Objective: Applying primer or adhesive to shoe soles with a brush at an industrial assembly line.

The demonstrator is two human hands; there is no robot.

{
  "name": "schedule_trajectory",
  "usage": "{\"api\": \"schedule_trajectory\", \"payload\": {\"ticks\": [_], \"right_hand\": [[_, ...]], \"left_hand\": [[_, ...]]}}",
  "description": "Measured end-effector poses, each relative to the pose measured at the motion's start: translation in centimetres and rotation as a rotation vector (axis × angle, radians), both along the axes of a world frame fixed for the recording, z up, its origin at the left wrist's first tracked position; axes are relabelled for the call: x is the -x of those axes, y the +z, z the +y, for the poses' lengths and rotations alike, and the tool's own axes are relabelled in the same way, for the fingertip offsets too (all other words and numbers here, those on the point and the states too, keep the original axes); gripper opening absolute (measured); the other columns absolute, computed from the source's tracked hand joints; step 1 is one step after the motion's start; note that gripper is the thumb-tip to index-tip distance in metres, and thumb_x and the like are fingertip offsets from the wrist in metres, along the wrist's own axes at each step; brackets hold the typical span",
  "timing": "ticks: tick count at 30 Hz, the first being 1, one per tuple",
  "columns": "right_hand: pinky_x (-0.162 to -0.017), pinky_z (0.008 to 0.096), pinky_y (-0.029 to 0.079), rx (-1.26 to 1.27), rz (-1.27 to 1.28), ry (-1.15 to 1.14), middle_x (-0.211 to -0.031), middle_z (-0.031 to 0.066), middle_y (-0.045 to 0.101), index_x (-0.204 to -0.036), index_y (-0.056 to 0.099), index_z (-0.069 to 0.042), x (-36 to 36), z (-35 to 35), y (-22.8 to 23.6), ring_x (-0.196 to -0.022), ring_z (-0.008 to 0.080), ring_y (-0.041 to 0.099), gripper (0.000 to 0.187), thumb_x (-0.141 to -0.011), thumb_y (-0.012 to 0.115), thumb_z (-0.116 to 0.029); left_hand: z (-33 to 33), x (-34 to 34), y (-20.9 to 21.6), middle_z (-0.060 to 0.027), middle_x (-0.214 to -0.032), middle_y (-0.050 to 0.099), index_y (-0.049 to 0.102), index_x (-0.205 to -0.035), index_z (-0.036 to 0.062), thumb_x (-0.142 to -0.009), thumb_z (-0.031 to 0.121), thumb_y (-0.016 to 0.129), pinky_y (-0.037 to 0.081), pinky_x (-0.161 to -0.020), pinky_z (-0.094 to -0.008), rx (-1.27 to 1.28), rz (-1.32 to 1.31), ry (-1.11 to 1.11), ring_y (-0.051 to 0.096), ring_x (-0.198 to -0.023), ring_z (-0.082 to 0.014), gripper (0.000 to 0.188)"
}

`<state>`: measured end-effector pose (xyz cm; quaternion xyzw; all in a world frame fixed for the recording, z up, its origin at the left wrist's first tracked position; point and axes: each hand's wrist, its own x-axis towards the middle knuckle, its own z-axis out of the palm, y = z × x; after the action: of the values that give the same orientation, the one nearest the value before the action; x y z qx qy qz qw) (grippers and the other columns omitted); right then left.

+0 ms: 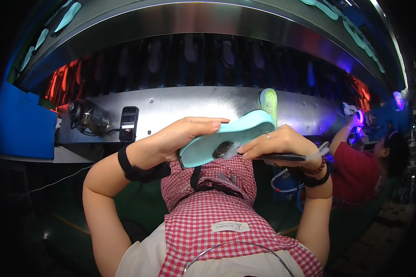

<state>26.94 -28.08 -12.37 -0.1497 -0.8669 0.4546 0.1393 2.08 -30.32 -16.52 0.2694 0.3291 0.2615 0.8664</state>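
My left hand (192, 135) grips one end of a light turquoise shoe sole (252, 123), which is tilted so that its broad inner face is turned toward me. In my right hand (282, 145) is a brush (225, 149) with a dark handle, its bristles against the sole's face. The fingers of that hand wrap round the brush near its head, and the handle runs back under the palm toward the wrist. A yellow-green sole (269, 102) lies on the metal bench just behind the held one.
The metal bench (189, 106) carries a dark glass pot (90, 116) and a black phone-like device (128, 121) at the left. Several turquoise soles (68, 17) lie on the conveyor (138, 14) above. At the right, a person in a red top (356, 173) works under purple light.
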Motion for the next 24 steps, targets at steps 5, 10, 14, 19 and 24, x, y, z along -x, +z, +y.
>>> {"api": "schedule_trajectory", "payload": {"ticks": [5, 10, 14, 19, 24], "right_hand": [[-0.076, 0.0313, 0.050, -0.062, -0.161, 0.037, -0.097, 0.0125, 0.064, -0.094, 0.062, -0.003, -0.4, 0.4, 0.5, -0.089, 0.0260, 0.062, 0.021, -0.074, 0.062, -0.006], [-0.079, 0.0324, 0.049, 0.001, 0.007, -0.106, -0.095, 0.0151, 0.064, -0.095, 0.061, 0.000, -1.1, 0.6, -3.3, -0.090, 0.0276, 0.062, 0.020, -0.075, 0.062, -0.002], [-0.079, 0.0307, 0.050, 0.240, 0.094, -0.196, -0.093, 0.0135, 0.065, -0.097, 0.063, 0.000, -0.4, -1.1, -3.1, -0.090, 0.0227, 0.063, 0.022, -0.075, 0.064, -0.002], [-0.055, 0.0186, 0.048, 0.558, 0.180, -0.500, -0.077, 0.0091, 0.064, -0.096, 0.064, 0.001, 2.2, -1.6, -5.7, -0.057, 0.0085, 0.057, 0.018, -0.078, 0.061, -0.001], [-0.047, 0.0179, 0.043, 0.226, 0.353, -1.037, -0.081, 0.0100, 0.065, -0.095, 0.063, 0.003, 1.0, 0.1, -7.8, -0.051, 0.0070, 0.053, 0.017, -0.079, 0.057, 0.000]], "left_hand": [[0.0, 1.2, -1.0, -0.0161, -0.116, 0.053, 0.044, -0.124, 0.0001, -0.087, 0.022, 0.053, 0.049, -0.082, -0.0275, -0.008, 0.089, 0.026, 0.057, -0.098, -0.0188, 0.044], [-0.8, 1.8, -1.1, -0.0171, -0.116, 0.052, 0.043, -0.125, -0.0011, -0.087, 0.022, 0.053, 0.048, -0.083, -0.0282, -0.061, 0.134, 0.059, 0.057, -0.099, -0.0192, 0.045], [-2.2, 2.6, -3.0, -0.0167, -0.118, 0.049, 0.036, -0.129, -0.0017, -0.089, 0.022, 0.049, 0.049, -0.084, -0.0319, 0.003, 0.037, 0.177, 0.056, -0.101, -0.0213, 0.048], [-2.2, -0.2, -5.5, -0.0180, -0.121, 0.046, 0.030, -0.131, 0.0014, -0.090, 0.022, 0.045, 0.048, -0.087, -0.0395, 0.105, -0.368, 0.265, 0.053, -0.107, -0.0270, 0.049], [-2.2, 0.5, -7.9, -0.0193, -0.122, 0.044, 0.030, -0.133, 0.0065, -0.090, 0.025, 0.041, 0.050, -0.079, -0.0523, 0.121, -0.451, 0.295, 0.051, -0.108, -0.0340, 0.048]]}}
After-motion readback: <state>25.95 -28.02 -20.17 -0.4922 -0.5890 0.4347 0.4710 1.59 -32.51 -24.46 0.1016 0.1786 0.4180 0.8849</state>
